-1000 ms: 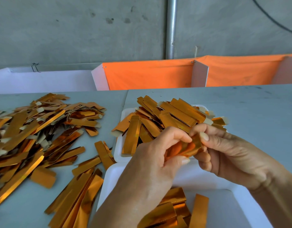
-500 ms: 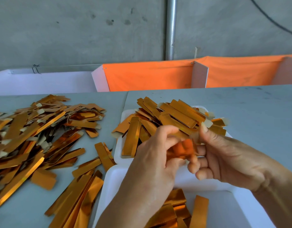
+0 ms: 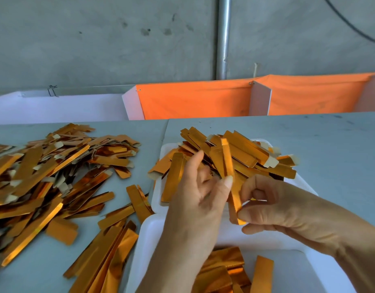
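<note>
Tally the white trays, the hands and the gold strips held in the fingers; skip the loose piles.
White trays (far tray, near tray): 2
Hands (left hand, right hand): 2
Held gold strip: 1
Total: 5

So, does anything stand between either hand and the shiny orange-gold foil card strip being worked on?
Nothing visible does. The right hand pinches the shiny orange-gold foil card strip at its lower end and the left hand grips its middle, above the white foam tray.
</note>
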The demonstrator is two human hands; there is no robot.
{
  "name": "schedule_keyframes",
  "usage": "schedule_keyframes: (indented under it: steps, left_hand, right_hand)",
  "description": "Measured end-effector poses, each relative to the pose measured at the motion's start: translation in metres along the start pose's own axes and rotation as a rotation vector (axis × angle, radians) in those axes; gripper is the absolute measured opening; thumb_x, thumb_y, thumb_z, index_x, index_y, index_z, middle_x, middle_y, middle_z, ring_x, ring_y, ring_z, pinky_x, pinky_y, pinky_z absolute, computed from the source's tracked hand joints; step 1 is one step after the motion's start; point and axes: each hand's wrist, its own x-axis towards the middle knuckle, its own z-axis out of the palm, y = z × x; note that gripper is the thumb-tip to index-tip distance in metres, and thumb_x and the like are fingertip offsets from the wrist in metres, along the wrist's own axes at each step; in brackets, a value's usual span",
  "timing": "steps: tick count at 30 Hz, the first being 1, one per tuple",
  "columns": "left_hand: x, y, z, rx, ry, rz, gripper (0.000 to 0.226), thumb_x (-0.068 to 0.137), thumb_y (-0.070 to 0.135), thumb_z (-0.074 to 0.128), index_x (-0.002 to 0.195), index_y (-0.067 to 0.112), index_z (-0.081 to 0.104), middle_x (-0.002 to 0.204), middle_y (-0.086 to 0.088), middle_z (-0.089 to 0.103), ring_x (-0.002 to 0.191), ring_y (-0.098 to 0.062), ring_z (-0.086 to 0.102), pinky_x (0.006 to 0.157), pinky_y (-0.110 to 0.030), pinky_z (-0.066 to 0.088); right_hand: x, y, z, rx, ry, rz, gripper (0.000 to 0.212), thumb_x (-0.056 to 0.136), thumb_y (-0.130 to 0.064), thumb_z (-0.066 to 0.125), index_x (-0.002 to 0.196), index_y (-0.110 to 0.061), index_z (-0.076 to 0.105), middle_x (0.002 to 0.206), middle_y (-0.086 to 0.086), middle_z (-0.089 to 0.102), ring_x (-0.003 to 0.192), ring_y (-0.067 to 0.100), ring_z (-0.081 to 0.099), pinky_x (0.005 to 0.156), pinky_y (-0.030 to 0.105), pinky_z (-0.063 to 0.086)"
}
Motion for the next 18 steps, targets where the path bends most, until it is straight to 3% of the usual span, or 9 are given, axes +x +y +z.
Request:
schedule_keyframes:
  steps: [3, 4, 6, 9, 11, 13, 16, 18]
  left_hand:
    - [0.000, -0.005, 0.002, -0.009, -0.015, -0.076, 0.044, 0.088, 0.026, 0.063, 0.125, 0.045, 0.050, 0.104, 0.020, 0.069, 0.098, 0.008, 0.062, 0.087, -0.020, 0.052]
    - [-0.001, -0.005, 0.003, 0.016, -0.014, -0.091, 0.035, 0.090, 0.024, 0.060, 0.117, 0.047, 0.055, 0.100, 0.022, 0.069, 0.097, 0.006, 0.063, 0.085, -0.021, 0.052]
    - [-0.001, -0.004, 0.002, 0.050, -0.006, -0.134, 0.027, 0.094, 0.029, 0.053, 0.098, 0.054, 0.058, 0.090, 0.035, 0.064, 0.091, 0.013, 0.059, 0.074, -0.011, 0.046]
    - [-0.001, -0.003, -0.003, 0.069, 0.009, -0.187, 0.028, 0.097, 0.035, 0.045, 0.083, 0.059, 0.051, 0.078, 0.043, 0.056, 0.083, 0.019, 0.054, 0.064, -0.005, 0.042]
    - [-0.002, -0.002, -0.002, 0.120, -0.014, -0.178, 0.026, 0.098, 0.035, 0.041, 0.098, 0.060, 0.051, 0.083, 0.041, 0.056, 0.083, 0.018, 0.053, 0.059, -0.001, 0.040]
    - [-0.002, -0.002, 0.000, 0.179, -0.051, -0.169, 0.032, 0.100, 0.035, 0.036, 0.127, 0.050, 0.045, 0.103, 0.029, 0.060, 0.087, 0.012, 0.056, 0.061, -0.003, 0.042]
    - [-0.004, -0.005, 0.005, 0.269, -0.139, -0.116, 0.041, 0.102, 0.032, 0.030, 0.142, 0.040, 0.035, 0.105, 0.012, 0.067, 0.087, 0.010, 0.061, 0.073, -0.009, 0.050]
    - [-0.004, -0.005, 0.008, 0.329, -0.135, -0.060, 0.045, 0.102, 0.030, 0.028, 0.145, 0.043, 0.025, 0.111, 0.011, 0.064, 0.085, 0.018, 0.056, 0.072, -0.003, 0.045]
  right_hand:
    - [0.007, 0.001, 0.013, -0.238, 0.037, 0.045, 0.037, 0.061, -0.004, 0.085, 0.086, -0.011, 0.058, 0.080, 0.001, 0.073, 0.077, 0.021, 0.072, 0.068, 0.031, 0.058]
    - [0.008, 0.002, 0.017, -0.281, 0.050, 0.053, 0.036, 0.064, -0.001, 0.084, 0.086, -0.012, 0.057, 0.079, 0.001, 0.073, 0.076, 0.020, 0.072, 0.069, 0.032, 0.059]
    - [0.007, 0.003, 0.019, -0.293, 0.062, 0.041, 0.032, 0.067, -0.005, 0.083, 0.085, -0.012, 0.057, 0.081, 0.003, 0.072, 0.076, 0.018, 0.072, 0.068, 0.031, 0.059]
    - [0.000, 0.001, 0.014, -0.246, 0.118, -0.067, 0.038, 0.064, -0.033, 0.076, 0.090, -0.012, 0.059, 0.082, 0.002, 0.072, 0.080, 0.015, 0.070, 0.065, 0.023, 0.055]
    - [-0.003, 0.000, 0.008, -0.137, 0.217, -0.174, 0.040, 0.063, -0.041, 0.068, 0.092, -0.014, 0.063, 0.083, 0.001, 0.072, 0.078, 0.015, 0.069, 0.061, 0.021, 0.053]
    - [-0.004, -0.001, 0.004, 0.015, 0.276, -0.257, 0.030, 0.066, -0.042, 0.065, 0.085, -0.019, 0.067, 0.081, 0.002, 0.070, 0.074, 0.015, 0.066, 0.057, 0.020, 0.050]
    - [-0.003, -0.002, 0.005, 0.043, 0.341, -0.341, 0.019, 0.068, -0.044, 0.064, 0.075, -0.026, 0.067, 0.073, 0.000, 0.065, 0.068, 0.013, 0.061, 0.053, 0.022, 0.047]
    - [-0.003, -0.004, 0.005, -0.030, 0.413, -0.399, 0.023, 0.064, -0.045, 0.067, 0.074, -0.025, 0.064, 0.072, 0.002, 0.063, 0.067, 0.014, 0.061, 0.054, 0.024, 0.048]
